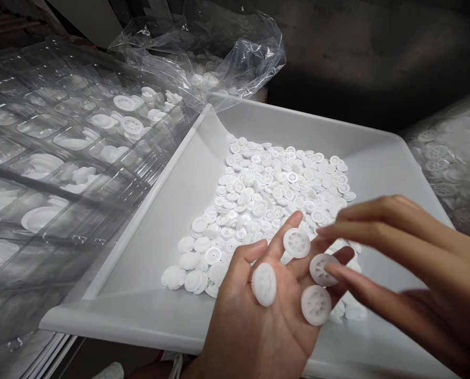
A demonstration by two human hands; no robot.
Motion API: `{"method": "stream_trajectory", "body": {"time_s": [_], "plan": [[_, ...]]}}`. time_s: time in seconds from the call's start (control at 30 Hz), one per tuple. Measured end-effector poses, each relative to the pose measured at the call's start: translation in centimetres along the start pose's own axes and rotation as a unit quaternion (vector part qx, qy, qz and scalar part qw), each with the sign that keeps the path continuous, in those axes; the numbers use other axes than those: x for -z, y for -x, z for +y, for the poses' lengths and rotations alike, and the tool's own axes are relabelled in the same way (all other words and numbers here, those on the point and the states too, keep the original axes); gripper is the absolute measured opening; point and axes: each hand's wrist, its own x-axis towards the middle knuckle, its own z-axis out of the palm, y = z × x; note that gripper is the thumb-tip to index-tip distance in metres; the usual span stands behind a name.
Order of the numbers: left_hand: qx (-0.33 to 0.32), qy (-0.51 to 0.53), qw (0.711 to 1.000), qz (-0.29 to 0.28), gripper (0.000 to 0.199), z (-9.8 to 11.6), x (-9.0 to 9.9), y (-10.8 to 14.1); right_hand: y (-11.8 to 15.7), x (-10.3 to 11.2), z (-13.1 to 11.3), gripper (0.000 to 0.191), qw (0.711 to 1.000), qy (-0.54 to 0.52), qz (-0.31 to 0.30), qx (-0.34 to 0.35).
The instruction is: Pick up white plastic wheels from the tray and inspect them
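Observation:
My left hand point(272, 326) is palm up above the tray, bearing several small white plastic gears. One gear point(264, 284) rests by the base of the thumb, another gear point(297, 242) lies on the fingers, and a third gear point(316, 305) sits at the palm's outer side. My right hand point(404, 258) reaches in from the right with thumb and fingers apart. Its thumb tip overlaps the edge of a spoked gear point(322, 269) on the left hand's fingers. Beneath both hands, a heap of similar white gears point(270, 189) covers much of the tray's floor.
The grey plastic tray point(156, 326) has raised sloping walls. At left stand clear compartment trays point(41, 126) containing white parts. A clear plastic bag point(254, 58) lies behind the tray's back corner, and another bag point(452, 158) full of white gears is at right.

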Motion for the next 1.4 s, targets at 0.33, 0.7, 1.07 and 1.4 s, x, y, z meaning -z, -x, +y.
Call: {"method": "stream_trajectory", "body": {"time_s": [0.33,0.7,1.07,1.4], "plan": [[0.004,0.003,1.000,-0.016,0.072,-0.4,0.1,-0.4,-1.2,-1.1,0.8,0.015,0.941,-0.266,-0.053,-0.204],[-0.006,-0.048,0.998,-0.031,0.059,-0.5,-0.2,0.1,-1.3,-1.0,0.6,0.043,0.954,-0.217,-0.016,-0.207],[0.009,-0.001,0.998,-0.061,0.060,-0.1,0.2,0.2,-2.6,-0.7,-0.1,0.052,0.944,-0.260,-0.048,-0.199],[0.020,-0.038,0.999,-0.031,0.061,-0.2,0.2,0.4,-1.9,-1.0,0.9,0.022,0.854,-0.424,-0.165,-0.252]]}}
